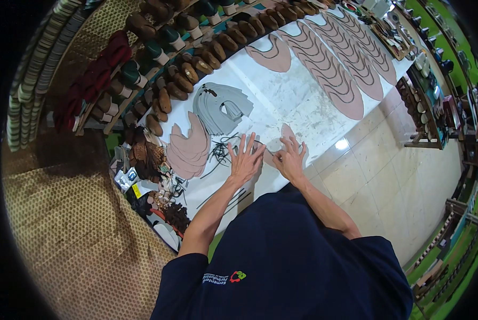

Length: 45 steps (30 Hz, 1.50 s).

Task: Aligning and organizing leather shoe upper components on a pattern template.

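- Head view: a pink curved piece (269,159) was seen at the near side of the white tabletop (297,104), partly hidden by both hands.
- Left hand (244,163): held palm down with fingers spread, at the piece's left part; nothing was visibly gripped.
- Right hand (291,161): thumb and forefinger were held close together, other fingers raised; whether anything was pinched could not be told.
- Dark strips (220,151) were scattered near the left hand, beside stacked grey pieces (208,113) and stacked pink pieces (187,156).
- Handling: the piece was judged light, thin and flexible, best pressed flat at its broad part and taken by its edge.
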{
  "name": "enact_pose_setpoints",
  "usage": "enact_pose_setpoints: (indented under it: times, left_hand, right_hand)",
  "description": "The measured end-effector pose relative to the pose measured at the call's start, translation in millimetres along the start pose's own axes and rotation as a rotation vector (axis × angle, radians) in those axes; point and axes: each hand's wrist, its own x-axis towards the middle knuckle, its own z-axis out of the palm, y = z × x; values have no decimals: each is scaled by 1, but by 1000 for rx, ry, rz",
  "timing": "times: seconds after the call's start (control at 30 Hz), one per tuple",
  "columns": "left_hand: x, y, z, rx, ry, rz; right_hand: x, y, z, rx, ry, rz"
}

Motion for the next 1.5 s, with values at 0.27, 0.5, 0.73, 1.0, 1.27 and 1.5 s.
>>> enact_pose_setpoints:
  times: [0.27,0.5,0.73,1.0,1.27,1.5]
  left_hand:
    - [-1,4,-4,-15,18,7]
    - [-2,6,-5,17,33,38]
    - [-1,6,-5,37,-3,70]
    - [-6,12,-4,-31,18,46]
    - [-8,14,2,44,17,62]
    - [-15,20,2,-43,41,26]
  right_hand:
    - [0,2,2,9,-16,-9]
    - [1,2,1,14,-32,-18]
    - [4,4,-2,27,-2,-15]
    - [7,8,-2,34,-17,-22]
    - [12,10,-3,-16,-17,-50]
    - [14,13,1,-55,-1,-78]
